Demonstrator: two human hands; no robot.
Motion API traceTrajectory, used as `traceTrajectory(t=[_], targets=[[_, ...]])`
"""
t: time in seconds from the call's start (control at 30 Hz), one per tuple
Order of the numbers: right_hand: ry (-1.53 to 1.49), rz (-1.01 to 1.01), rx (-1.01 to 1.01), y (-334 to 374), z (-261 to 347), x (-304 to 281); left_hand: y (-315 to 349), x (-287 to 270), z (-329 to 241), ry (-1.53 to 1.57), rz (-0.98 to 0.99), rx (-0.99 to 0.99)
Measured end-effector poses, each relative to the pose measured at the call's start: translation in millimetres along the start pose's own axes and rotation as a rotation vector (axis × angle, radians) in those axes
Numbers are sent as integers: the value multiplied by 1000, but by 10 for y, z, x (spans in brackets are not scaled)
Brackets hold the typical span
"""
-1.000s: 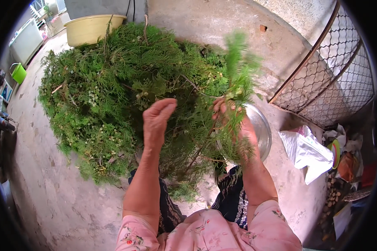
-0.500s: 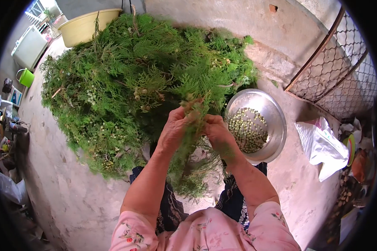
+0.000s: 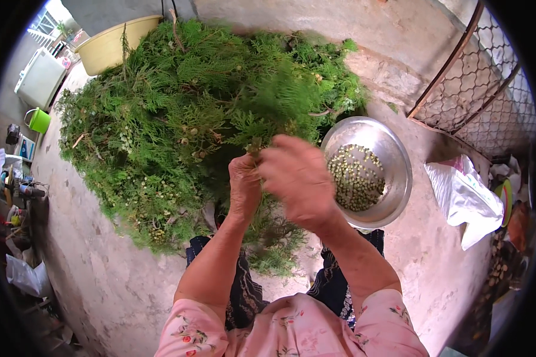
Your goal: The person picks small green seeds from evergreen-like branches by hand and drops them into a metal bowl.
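My left hand [image 3: 245, 185] is closed around the stem of a leafy evergreen sprig [image 3: 256, 144], in front of a big heap of green conifer branches [image 3: 161, 101]. Small round cones show among the foliage. My right hand [image 3: 301, 181] is blurred by motion, right beside the left one and partly across the sprig; its fingers are too smeared to read. Close to the right hand, a wide metal bowl [image 3: 401, 172] stands on the floor. Many small green cones [image 3: 356, 178] lie in it. Loose green foliage [image 3: 274, 253] lies between my legs.
A yellow tub [image 3: 116, 44] stands behind the heap, and a green bucket [image 3: 39, 121] is at the far left. On the right are a white sack [image 3: 466, 199] and a metal lattice gate [image 3: 476, 77]. A wall rises behind the heap.
The foliage that hung down between my forearms is gone from there. My right hand has turned over and moved up next to the left hand, which still grips a stem.
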State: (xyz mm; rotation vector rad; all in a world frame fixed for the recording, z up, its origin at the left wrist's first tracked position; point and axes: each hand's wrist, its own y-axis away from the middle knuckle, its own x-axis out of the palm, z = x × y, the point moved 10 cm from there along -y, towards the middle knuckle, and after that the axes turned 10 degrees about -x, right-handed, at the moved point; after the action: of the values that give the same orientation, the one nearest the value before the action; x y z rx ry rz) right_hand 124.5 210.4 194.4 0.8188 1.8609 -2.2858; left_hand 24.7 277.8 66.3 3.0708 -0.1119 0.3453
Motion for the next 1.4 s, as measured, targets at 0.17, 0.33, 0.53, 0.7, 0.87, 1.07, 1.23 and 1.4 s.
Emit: traceTrajectory(t=[0.17,0.33,0.53,0.7,0.87,1.07,1.23,1.4], targets=[[8,130,349,327,-235,252,-65,69,38,75,-102,-75],[-141,-162,910,794,-685,135,-31,80,84,73,-105,-161],[-450,-203,990,917,-920,265,-29,158,51,-49,-44,-111],[-912,-371,1149,1175,-970,500,-38,261,-9,-8,37,-129],[-1035,-363,1324,1265,-933,554,-61,192,162,45,49,-240],[-1204,-346,1501,1340,-886,583,-56,193,225,-40,56,-266],[-1083,-490,1512,1248,-960,346,-50,199,140,-147,1,-251],[-913,-473,1189,1075,-1064,107,-100,184,119,-334,-30,1]])
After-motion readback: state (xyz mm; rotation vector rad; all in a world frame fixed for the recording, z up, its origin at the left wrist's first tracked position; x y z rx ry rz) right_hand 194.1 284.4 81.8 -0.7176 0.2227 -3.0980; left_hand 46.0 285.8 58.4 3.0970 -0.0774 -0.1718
